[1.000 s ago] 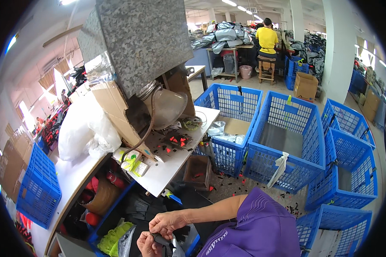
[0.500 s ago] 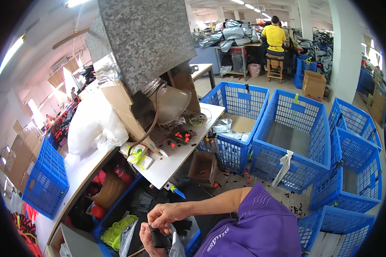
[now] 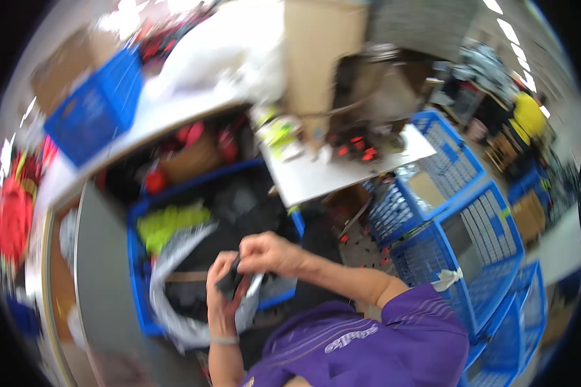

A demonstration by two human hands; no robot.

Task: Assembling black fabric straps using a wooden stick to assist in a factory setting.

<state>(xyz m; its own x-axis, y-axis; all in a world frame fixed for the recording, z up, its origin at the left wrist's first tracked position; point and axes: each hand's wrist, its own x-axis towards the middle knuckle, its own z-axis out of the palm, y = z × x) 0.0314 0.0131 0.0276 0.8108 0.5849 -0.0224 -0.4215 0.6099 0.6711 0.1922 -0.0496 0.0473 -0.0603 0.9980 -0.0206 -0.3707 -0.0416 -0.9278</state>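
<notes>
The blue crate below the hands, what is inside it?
Inside the blue crate lie dark items, a yellow-green item and a grey plastic bag. The hands and blur hide the rest.

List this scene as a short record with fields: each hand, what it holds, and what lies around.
left hand: grips a small dark item, identity unclear from blur
right hand: pinches the same dark item from above
below hands: blue crate with a grey plastic bag
ahead: white table
right side: empty blue baskets
</notes>
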